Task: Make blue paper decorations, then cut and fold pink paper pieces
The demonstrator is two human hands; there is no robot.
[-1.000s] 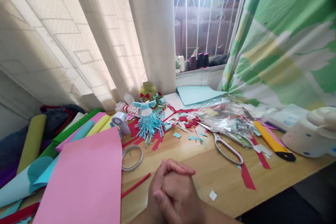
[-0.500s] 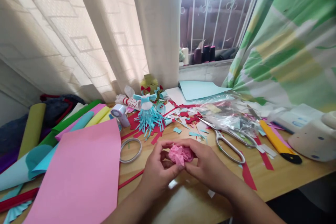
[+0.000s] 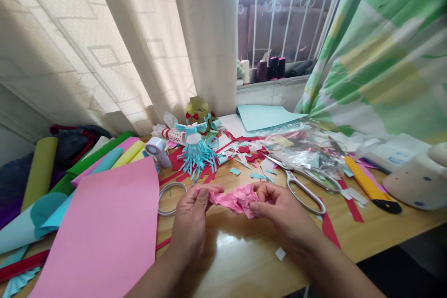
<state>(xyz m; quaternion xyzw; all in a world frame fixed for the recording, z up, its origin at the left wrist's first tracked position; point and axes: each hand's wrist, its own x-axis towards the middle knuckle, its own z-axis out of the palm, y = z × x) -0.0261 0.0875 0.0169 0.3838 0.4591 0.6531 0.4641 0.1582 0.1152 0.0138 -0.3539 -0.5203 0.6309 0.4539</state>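
- Pinching from both sides, the left hand (image 3: pixel 190 216) and right hand (image 3: pixel 281 207) hold one crumpled pink paper wad (image 3: pixel 235 199) between them, just above the wooden worktop (image 3: pixel 237 251).
- Left fingers (image 3: pixel 202 193) are closed on the wad's 9 o'clock edge and right fingers (image 3: pixel 260 192) on its 3 o'clock edge. Neither hand is slack or empty.
- A second ago the two hands were clasped together with no paper showing. Half a second ago they cupped a tight pink ball. Now the hands have drawn apart and the ball is stretched wider and looser, so the paper looks to be opening out rather than being packed tighter.
- At 9 o'clock from the wad, close by, lies one clear tape ring (image 3: pixel 160 195). Beyond it, toward 8 o'clock, is one large flat pink paper sheet (image 3: pixel 104 233).
- At 5 o'clock sits one small white square scrap (image 3: pixel 280 253), apart from the hands.
- At 2 o'clock lies one pair of steel scissors (image 3: pixel 300 187), near the right hand but not touching it. Farther out at 3 o'clock is one yellow utility knife with a black tip (image 3: pixel 366 187).
- At 11 o'clock stands one light-blue fringed paper figure with a bow (image 3: pixel 195 153), amid red and blue paper clippings too many to count.
- Farthest out at 9 o'clock, several coloured paper rolls (image 3: pixel 42 167) are stacked, overlapping too much to count.
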